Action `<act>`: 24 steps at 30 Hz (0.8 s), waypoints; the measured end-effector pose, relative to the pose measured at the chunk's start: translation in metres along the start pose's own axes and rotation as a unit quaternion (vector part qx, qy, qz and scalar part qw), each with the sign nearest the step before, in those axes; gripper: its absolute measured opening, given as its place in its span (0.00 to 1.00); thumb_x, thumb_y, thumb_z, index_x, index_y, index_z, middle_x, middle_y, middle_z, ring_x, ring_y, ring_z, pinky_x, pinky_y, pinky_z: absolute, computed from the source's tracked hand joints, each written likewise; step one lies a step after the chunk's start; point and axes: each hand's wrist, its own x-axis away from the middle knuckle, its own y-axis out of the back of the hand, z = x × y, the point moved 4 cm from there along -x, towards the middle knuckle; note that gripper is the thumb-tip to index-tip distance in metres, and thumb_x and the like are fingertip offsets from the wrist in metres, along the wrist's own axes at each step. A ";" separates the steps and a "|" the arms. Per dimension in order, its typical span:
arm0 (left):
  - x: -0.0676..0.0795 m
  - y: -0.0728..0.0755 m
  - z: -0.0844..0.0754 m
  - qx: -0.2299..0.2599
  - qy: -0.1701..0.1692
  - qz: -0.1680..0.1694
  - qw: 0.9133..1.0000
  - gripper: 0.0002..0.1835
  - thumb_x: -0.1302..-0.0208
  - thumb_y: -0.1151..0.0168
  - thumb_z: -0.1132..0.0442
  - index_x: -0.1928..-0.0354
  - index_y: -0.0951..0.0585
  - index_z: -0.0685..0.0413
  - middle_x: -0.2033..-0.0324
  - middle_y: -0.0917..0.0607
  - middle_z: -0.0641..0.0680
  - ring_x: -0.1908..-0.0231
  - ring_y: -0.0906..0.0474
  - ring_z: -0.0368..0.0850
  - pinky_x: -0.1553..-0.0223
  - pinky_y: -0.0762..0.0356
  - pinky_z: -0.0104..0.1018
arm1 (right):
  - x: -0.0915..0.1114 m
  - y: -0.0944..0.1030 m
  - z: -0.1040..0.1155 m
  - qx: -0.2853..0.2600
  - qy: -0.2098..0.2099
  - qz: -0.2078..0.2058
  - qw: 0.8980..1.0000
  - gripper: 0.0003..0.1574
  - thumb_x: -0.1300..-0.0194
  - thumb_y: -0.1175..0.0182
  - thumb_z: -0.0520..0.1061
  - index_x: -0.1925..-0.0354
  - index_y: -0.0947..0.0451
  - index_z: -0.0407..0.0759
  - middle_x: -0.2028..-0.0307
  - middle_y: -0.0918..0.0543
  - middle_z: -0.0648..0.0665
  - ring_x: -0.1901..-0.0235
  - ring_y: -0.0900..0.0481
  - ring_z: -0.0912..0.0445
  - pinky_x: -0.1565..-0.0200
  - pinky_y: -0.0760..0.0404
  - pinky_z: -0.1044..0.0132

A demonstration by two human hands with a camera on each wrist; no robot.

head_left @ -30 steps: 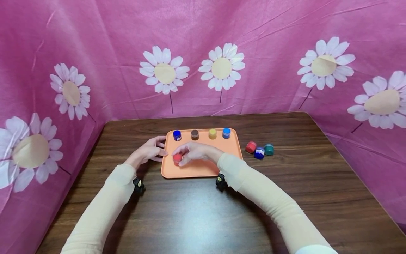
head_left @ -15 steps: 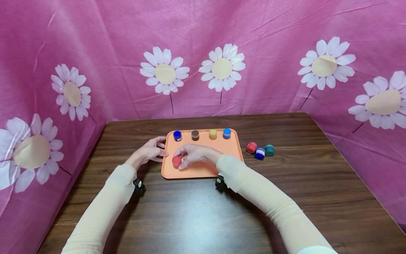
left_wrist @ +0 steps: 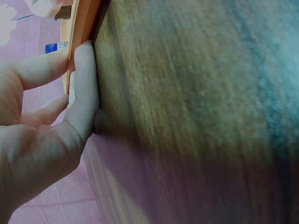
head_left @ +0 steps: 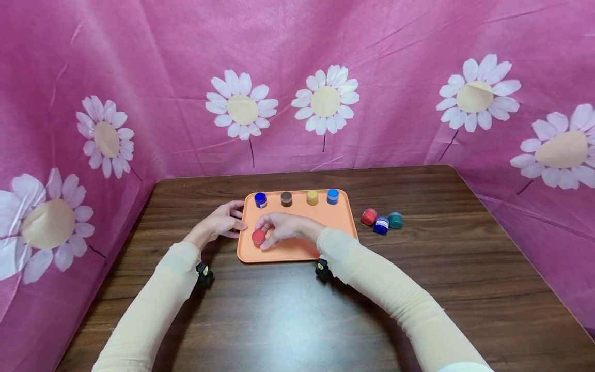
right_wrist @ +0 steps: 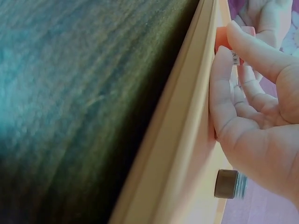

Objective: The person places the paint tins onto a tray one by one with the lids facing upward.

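An orange tray [head_left: 302, 245] lies on the wooden table. My right hand [head_left: 283, 226] reaches over it and holds a small red-lidded paint jar [head_left: 258, 238] between thumb and fingertips, at the tray's front left. The right wrist view shows the thumb and a finger at this jar [right_wrist: 236, 58], whose label is partly visible. My left hand [head_left: 222, 219] rests at the tray's left edge with its fingers extended. In the left wrist view its fingertips touch the tray rim [left_wrist: 83, 23], one finger lying along the outer wall.
Along the tray's back edge stand a dark blue jar [head_left: 260, 200], a brown jar [head_left: 286, 199], a yellow jar [head_left: 312, 197] and a light blue jar [head_left: 332, 196]. Right of the tray lie a red jar [head_left: 369, 216], a blue jar [head_left: 381, 225] and a green jar [head_left: 395, 219].
My right hand has shifted the red jar slightly toward the tray's front; it barely moves over the last half second. The left hand stays at the tray edge.
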 end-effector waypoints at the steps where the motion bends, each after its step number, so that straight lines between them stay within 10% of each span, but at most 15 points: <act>1: 0.000 0.000 0.000 0.000 0.000 0.000 1.000 0.46 0.37 0.38 0.77 0.21 0.48 0.58 0.40 0.34 0.67 0.58 0.21 0.49 0.56 0.13 0.47 | 0.000 0.000 0.000 0.005 0.000 -0.002 1.000 0.27 0.42 0.29 0.27 0.47 0.29 0.34 0.57 0.24 0.43 0.66 0.25 0.56 0.68 0.17 0.70; 24: 0.000 -0.001 0.001 0.004 -0.003 0.003 1.000 0.45 0.37 0.39 0.77 0.21 0.49 0.59 0.41 0.33 0.67 0.60 0.21 0.47 0.57 0.13 0.47 | 0.005 -0.009 0.004 0.103 0.001 -0.017 0.995 0.27 0.38 0.32 0.29 0.42 0.26 0.40 0.57 0.28 0.43 0.74 0.24 0.55 0.76 0.17 0.67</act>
